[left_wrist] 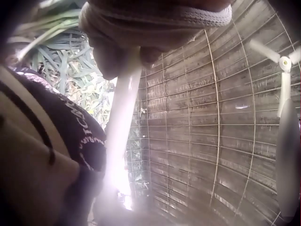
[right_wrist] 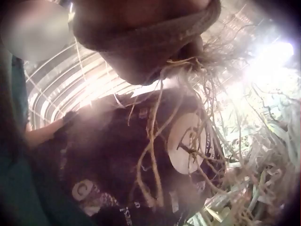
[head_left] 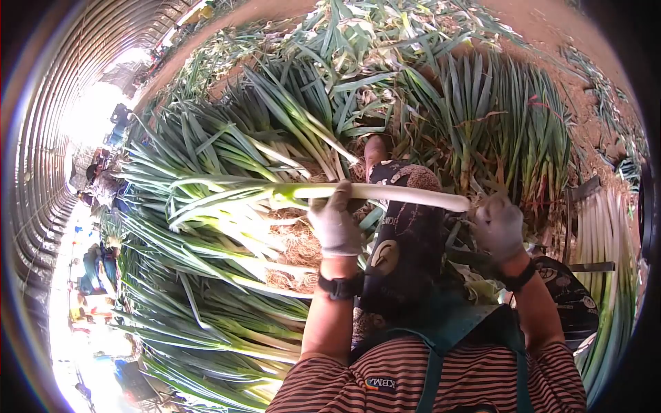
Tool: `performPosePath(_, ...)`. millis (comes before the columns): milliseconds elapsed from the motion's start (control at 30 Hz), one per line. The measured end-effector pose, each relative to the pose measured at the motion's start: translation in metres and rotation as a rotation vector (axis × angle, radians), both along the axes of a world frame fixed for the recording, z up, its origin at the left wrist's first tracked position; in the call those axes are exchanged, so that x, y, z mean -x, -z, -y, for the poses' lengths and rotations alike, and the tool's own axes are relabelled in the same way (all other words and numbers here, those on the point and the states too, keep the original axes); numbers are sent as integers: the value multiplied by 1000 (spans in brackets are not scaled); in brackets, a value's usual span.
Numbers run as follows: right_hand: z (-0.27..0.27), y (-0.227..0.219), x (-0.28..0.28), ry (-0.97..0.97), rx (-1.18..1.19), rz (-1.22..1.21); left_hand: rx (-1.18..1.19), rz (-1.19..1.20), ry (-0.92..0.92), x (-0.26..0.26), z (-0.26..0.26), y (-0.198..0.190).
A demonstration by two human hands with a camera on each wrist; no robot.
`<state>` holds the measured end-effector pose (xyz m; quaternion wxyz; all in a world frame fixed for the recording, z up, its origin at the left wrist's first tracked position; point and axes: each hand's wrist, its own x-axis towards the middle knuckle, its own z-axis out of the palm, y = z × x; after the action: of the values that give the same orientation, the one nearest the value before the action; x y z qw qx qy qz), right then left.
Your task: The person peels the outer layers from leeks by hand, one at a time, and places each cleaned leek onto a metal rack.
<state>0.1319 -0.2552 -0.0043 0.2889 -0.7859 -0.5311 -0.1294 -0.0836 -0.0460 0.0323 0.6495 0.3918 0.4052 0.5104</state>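
A long green onion (head_left: 413,195) lies level across the person's lap, its white end to the right and its green leaves to the left. The gloved left hand (head_left: 335,221) grips its shaft; in the left wrist view the white shaft (left_wrist: 123,108) hangs from the gloved left hand (left_wrist: 136,37). At the root end is the gloved right hand (head_left: 498,226), blurred, with its fingers curled. In the right wrist view, stringy roots (right_wrist: 155,155) dangle at the right hand (right_wrist: 146,52), and its fingertips are hidden.
Piles of untrimmed onions (head_left: 200,151) lie left and ahead, with more upright bunches (head_left: 475,103) at the upper right. Cleaned white stalks (head_left: 599,241) lie at the far right beside a metal frame (head_left: 590,267). Leaf scraps (head_left: 365,34) cover the ground ahead.
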Motion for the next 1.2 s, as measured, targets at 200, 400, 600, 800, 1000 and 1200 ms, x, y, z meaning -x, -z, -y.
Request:
performPosePath(200, 73, 96, -88, 419, 458, -96, -444, -533, -38, 145, -97, -49)
performPosePath(400, 47, 76, -68, 375, 386, -647, 91, -550, -215, 321, -296, -88)
performPosePath(600, 28, 95, -84, 401, 508, -705, -322, -602, -237, 212, -234, -109)
performPosePath(800, -3, 87, -129, 337, 851, -749, -530, -502, 361, -43, -41, -93)
performPosePath(1000, -63, 155, -156, 473, 344, -793, -222, -239, 676, -125, -12, -32)
performPosePath(1200, -128, 248, -148, 484, 1058, -926, 49, -208, 644, -127, -29, -24)
